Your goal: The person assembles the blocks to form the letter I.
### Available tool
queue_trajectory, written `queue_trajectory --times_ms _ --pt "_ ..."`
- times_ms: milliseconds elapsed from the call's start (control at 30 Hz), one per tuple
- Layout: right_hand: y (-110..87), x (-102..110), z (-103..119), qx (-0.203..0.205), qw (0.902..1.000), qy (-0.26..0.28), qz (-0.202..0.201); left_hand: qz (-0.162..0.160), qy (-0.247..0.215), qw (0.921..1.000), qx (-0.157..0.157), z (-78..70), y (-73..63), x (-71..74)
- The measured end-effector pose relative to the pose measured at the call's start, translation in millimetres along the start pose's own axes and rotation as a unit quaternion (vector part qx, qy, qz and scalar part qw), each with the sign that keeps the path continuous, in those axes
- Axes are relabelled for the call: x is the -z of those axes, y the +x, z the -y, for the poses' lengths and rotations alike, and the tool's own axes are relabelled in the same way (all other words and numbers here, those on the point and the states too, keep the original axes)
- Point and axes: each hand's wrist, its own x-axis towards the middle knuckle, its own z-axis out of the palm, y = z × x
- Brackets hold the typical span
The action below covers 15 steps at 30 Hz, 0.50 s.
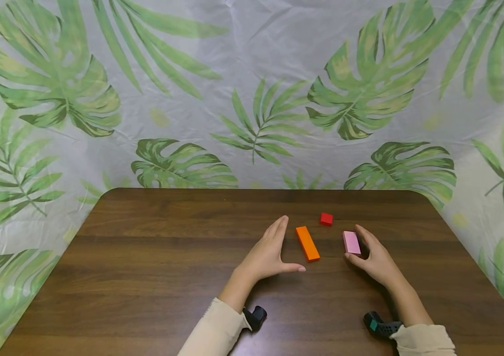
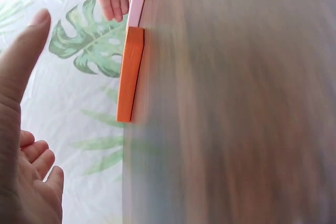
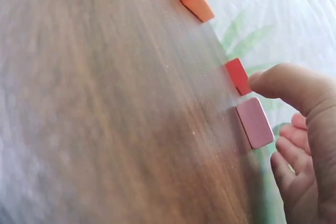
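Observation:
A long orange block (image 1: 308,244) lies on the table between my two hands. My left hand (image 1: 264,253) is just left of it, thumb spread wide from the straight fingers, holding nothing. To the right is a pink block (image 1: 352,243). My right hand (image 1: 377,257) stands around its right side, thumb at the near end and fingers by the far end. In the right wrist view a gap shows between the thumb (image 3: 294,85) and the pink block (image 3: 255,123). A small red block (image 1: 326,219) sits farther back, between the orange and pink ones.
The dark wooden table (image 1: 145,277) has rounded far corners. Behind it hangs a pale cloth (image 1: 270,59) printed with green leaves. Black bands with small devices circle the left wrist (image 1: 256,317) and the right wrist (image 1: 381,326).

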Motion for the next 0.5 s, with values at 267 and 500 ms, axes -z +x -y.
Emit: queue_trajectory --times_ms 267,500 --pt "-1.2 -3 -3 -0.021 0.9997 0.006 0.010 0.015 -0.019 0.9996 0.017 -0.4 8.1 -10.1" --pt "-1.9 -4 -3 -0.027 0.9993 0.026 0.008 0.033 -0.032 0.9983 0.035 0.9 13.9 -18.2"
